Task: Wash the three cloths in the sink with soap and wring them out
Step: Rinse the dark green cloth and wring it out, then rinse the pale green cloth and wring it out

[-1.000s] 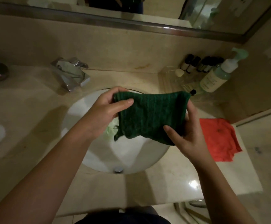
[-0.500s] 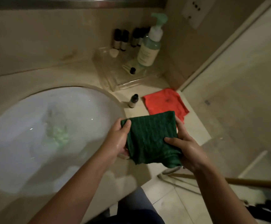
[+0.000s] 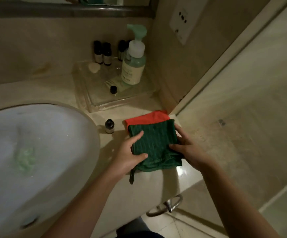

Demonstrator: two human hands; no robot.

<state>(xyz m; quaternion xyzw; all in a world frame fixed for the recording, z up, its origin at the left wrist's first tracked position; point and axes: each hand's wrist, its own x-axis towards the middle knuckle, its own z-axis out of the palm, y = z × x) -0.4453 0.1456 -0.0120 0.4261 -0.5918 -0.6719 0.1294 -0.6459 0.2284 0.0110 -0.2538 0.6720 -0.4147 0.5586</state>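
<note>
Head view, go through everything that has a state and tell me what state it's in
Dark green cloth: folded, lying over the red cloth, held at both sides.
Red cloth: flat on the counter, mostly covered.
Light green cloth: crumpled in the sink.
Left hand: gripping the dark green cloth.
Right hand: gripping its other edge.
Pump bottle: upright in the tray.

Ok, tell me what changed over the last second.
Both hands, left hand and right hand, carried the green cloth from above the sink rightward and down onto the red cloth on the counter. Their grip on it stayed. The light green cloth stayed in the basin.
</note>
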